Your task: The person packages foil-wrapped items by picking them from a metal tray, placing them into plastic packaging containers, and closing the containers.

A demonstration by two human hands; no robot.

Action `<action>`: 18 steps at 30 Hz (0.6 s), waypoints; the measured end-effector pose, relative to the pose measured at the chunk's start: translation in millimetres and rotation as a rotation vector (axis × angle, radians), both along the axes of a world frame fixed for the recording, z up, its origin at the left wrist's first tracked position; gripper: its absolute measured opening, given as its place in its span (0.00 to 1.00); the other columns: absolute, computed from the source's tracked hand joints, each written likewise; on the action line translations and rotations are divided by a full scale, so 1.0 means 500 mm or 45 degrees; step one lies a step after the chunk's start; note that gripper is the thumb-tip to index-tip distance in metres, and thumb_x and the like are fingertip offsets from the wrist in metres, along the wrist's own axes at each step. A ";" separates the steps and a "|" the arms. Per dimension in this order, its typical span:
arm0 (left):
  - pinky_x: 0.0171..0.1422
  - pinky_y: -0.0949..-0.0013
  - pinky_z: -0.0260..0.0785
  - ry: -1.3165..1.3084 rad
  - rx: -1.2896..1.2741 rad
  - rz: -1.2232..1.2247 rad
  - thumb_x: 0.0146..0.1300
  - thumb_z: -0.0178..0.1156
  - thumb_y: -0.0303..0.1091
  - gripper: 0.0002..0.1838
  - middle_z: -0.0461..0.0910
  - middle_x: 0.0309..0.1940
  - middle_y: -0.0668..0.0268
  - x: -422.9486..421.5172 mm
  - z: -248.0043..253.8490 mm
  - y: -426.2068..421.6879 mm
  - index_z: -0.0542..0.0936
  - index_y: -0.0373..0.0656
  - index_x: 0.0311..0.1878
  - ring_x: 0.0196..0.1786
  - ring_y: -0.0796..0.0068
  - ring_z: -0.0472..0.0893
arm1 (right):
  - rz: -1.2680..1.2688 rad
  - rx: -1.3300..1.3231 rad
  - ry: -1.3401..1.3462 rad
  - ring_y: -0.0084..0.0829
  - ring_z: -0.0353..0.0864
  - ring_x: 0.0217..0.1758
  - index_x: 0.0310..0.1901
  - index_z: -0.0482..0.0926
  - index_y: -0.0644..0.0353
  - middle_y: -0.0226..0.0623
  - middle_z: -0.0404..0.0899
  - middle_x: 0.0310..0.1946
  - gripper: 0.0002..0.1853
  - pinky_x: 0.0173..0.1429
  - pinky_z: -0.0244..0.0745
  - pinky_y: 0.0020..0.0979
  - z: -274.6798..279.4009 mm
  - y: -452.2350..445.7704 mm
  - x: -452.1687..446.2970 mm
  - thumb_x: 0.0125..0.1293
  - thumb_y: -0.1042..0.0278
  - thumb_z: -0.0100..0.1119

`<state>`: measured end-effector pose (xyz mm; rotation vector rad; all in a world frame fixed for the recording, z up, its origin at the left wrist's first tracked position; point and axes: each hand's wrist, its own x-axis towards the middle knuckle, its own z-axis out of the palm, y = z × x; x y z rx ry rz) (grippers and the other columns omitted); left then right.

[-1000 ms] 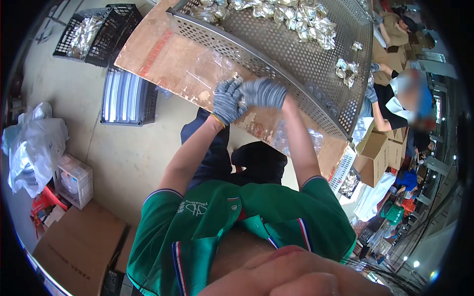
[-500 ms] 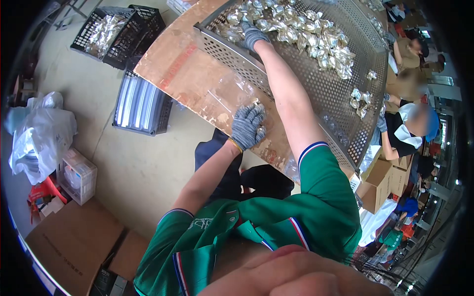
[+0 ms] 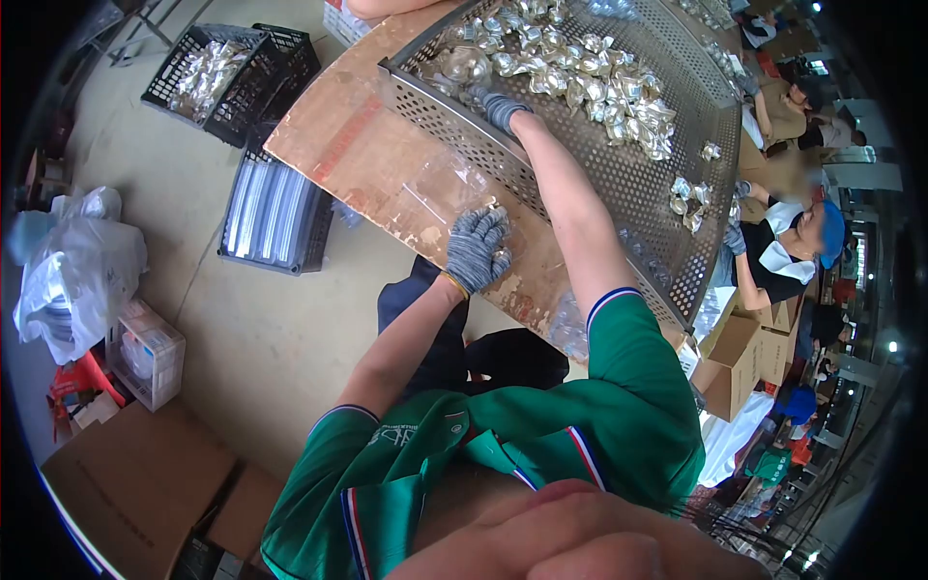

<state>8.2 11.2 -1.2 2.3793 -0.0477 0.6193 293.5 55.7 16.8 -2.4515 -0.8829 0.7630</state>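
My left hand [image 3: 476, 249], in a grey knitted glove, rests on the worn brown board [image 3: 353, 145] with its fingers curled down. Clear plastic [image 3: 449, 179] lies by its fingertips, and a small gold bit shows there; what sits beneath the fingers is hidden. Inside the perforated metal tray [image 3: 454, 108], my gloved right hand [image 3: 503, 109] is close to the near wall. Its fingers are bunched together, and their contents cannot be made out. Just beyond it is a rounded, shiny see-through piece [image 3: 466, 64]. Gold foil-like pieces [image 3: 580, 72] are heaped across the tray.
Black crates stand on the floor at left, one with gold pieces [image 3: 208, 77], another with stacked clear plastic trays [image 3: 271, 208]. A plastic bag [image 3: 82, 261] and cardboard boxes [image 3: 135, 483] lie further left. Co-workers [image 3: 783, 242] sit along the right beside open cartons [image 3: 730, 362].
My right hand has drawn back from the gold pieces toward the tray's near wall. My left hand stays in nearly the same place on the board. The view has shifted slightly.
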 end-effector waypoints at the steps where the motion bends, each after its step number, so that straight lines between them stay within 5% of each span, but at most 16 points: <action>1: 0.62 0.55 0.53 -0.005 0.009 -0.002 0.42 0.56 0.38 0.23 0.68 0.54 0.57 0.000 -0.002 -0.001 0.74 0.42 0.46 0.58 0.57 0.66 | -0.170 0.006 0.100 0.38 0.66 0.57 0.56 0.66 0.53 0.39 0.71 0.52 0.19 0.62 0.57 0.31 0.027 -0.002 -0.020 0.62 0.73 0.46; 3: 0.62 0.55 0.53 -0.057 0.019 -0.008 0.42 0.57 0.39 0.23 0.69 0.54 0.57 0.001 -0.002 0.003 0.74 0.42 0.45 0.58 0.58 0.66 | -0.124 0.291 0.360 0.35 0.68 0.52 0.57 0.65 0.57 0.36 0.72 0.48 0.21 0.60 0.60 0.29 -0.085 0.003 0.058 0.60 0.72 0.51; 5: 0.62 0.55 0.53 -0.064 0.028 -0.002 0.43 0.56 0.40 0.23 0.69 0.54 0.58 0.002 -0.009 0.008 0.75 0.41 0.45 0.58 0.58 0.66 | -0.116 0.166 -0.075 0.32 0.66 0.55 0.56 0.65 0.52 0.40 0.70 0.52 0.23 0.55 0.64 0.34 0.035 -0.028 -0.017 0.58 0.62 0.53; 7: 0.62 0.55 0.52 -0.067 0.011 -0.012 0.44 0.55 0.41 0.22 0.70 0.53 0.60 0.003 -0.008 0.000 0.75 0.41 0.44 0.58 0.58 0.66 | -0.018 0.764 -0.382 0.28 0.71 0.43 0.54 0.65 0.51 0.35 0.72 0.41 0.25 0.41 0.71 0.30 0.022 -0.082 0.000 0.53 0.71 0.58; 9: 0.63 0.56 0.52 -0.028 0.044 0.000 0.44 0.56 0.41 0.23 0.70 0.54 0.60 0.003 -0.006 0.001 0.75 0.41 0.44 0.58 0.59 0.65 | -0.437 0.560 0.397 0.27 0.72 0.43 0.58 0.61 0.57 0.36 0.73 0.45 0.30 0.43 0.73 0.29 0.091 -0.126 -0.005 0.52 0.70 0.60; 10: 0.63 0.56 0.52 -0.045 0.052 0.003 0.44 0.56 0.42 0.23 0.70 0.53 0.60 0.002 0.001 0.002 0.75 0.42 0.44 0.58 0.59 0.65 | -0.595 0.854 0.617 0.32 0.74 0.46 0.56 0.63 0.57 0.37 0.73 0.46 0.27 0.42 0.76 0.34 0.093 -0.157 -0.010 0.53 0.71 0.59; 11: 0.63 0.56 0.52 -0.050 0.043 -0.012 0.44 0.56 0.42 0.23 0.70 0.53 0.60 0.004 -0.002 0.001 0.75 0.42 0.44 0.58 0.59 0.65 | -0.610 0.850 0.606 0.32 0.74 0.46 0.56 0.63 0.57 0.37 0.73 0.46 0.27 0.42 0.76 0.34 0.097 -0.187 -0.013 0.53 0.71 0.59; 14: 0.62 0.56 0.53 -0.071 0.079 0.019 0.43 0.56 0.42 0.23 0.70 0.53 0.61 0.005 -0.009 0.001 0.75 0.42 0.45 0.57 0.59 0.66 | -0.570 1.544 1.066 0.42 0.73 0.51 0.57 0.64 0.57 0.40 0.72 0.50 0.23 0.46 0.76 0.47 0.109 -0.255 -0.056 0.59 0.71 0.53; 17: 0.62 0.56 0.53 -0.064 0.037 0.034 0.43 0.57 0.42 0.24 0.70 0.53 0.60 0.004 -0.003 -0.002 0.75 0.43 0.46 0.57 0.58 0.66 | -0.732 1.796 1.216 0.36 0.77 0.40 0.52 0.68 0.62 0.40 0.74 0.42 0.18 0.43 0.78 0.42 0.138 -0.295 -0.133 0.58 0.76 0.52; 18: 0.62 0.56 0.53 -0.070 0.036 0.033 0.43 0.57 0.41 0.25 0.70 0.52 0.59 0.005 -0.006 -0.002 0.74 0.43 0.47 0.56 0.58 0.66 | -0.505 1.875 1.313 0.35 0.75 0.43 0.53 0.67 0.62 0.40 0.74 0.43 0.20 0.45 0.76 0.38 0.159 -0.312 -0.179 0.58 0.73 0.54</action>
